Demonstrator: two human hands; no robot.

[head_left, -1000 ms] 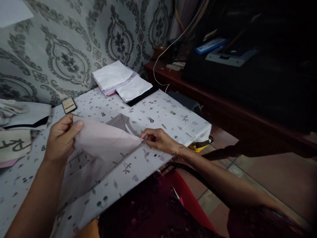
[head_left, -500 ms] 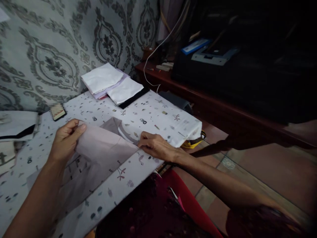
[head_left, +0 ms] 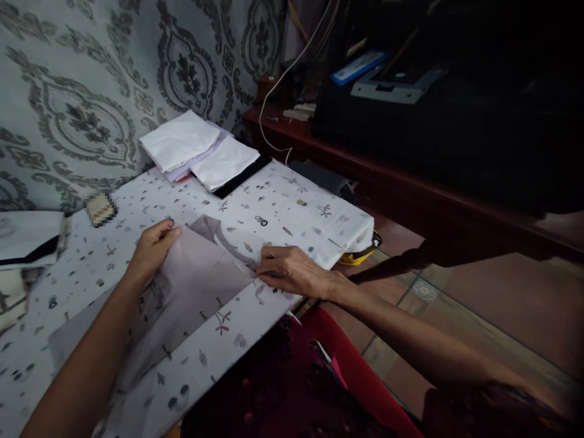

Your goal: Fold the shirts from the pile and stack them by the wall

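Note:
A pale grey-mauve garment with small dark lettering lies on the patterned white cloth of the table. My left hand pinches its upper left edge between thumb and fingers, lifting it slightly. At the garment's right corner, by the curved neckline, the fingers of my right hand are closed on the fabric near the table's front edge. Part of the garment is hidden behind my left forearm.
Folded white cloths and a black one lie at the table's back. A small pixelated object sits by the wall. More cloth is at far left. A red-brown wooden stand is behind right.
My left hand has moved right, closer to my right hand, bringing the garment's edge with it. My right hand has stayed almost in place. The view has shifted slightly.

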